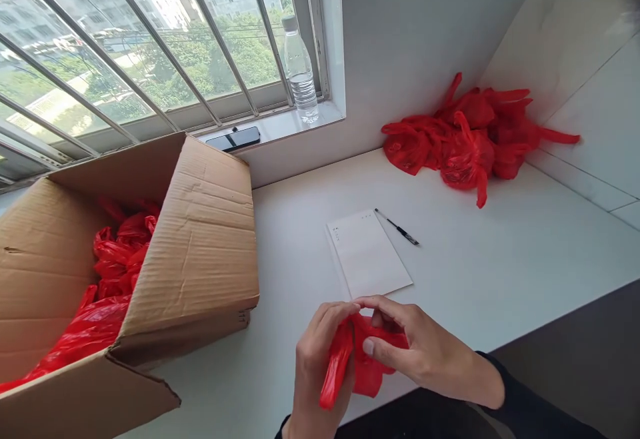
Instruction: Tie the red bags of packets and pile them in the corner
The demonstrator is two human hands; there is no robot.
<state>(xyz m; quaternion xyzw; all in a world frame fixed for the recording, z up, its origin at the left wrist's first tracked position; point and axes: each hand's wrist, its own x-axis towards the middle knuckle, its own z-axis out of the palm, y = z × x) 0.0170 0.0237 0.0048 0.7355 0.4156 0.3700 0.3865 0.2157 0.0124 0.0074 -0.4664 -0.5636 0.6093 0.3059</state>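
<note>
Both my hands hold one red plastic bag (367,372) above the front edge of the white counter (500,272). My left hand (317,366) wraps round its hanging left end. My right hand (425,352) pinches the bunched top with thumb and fingers, and the two hands' fingertips meet. Just beyond them lies a white sheet of paper (367,252) with a black pen (397,227) next to it.
An open cardboard box (200,246) holding several red bags (117,259) stands at the left. A heap of tied red bags (465,136) fills the back right corner. On the window sill are a water bottle (300,69) and a phone (234,138).
</note>
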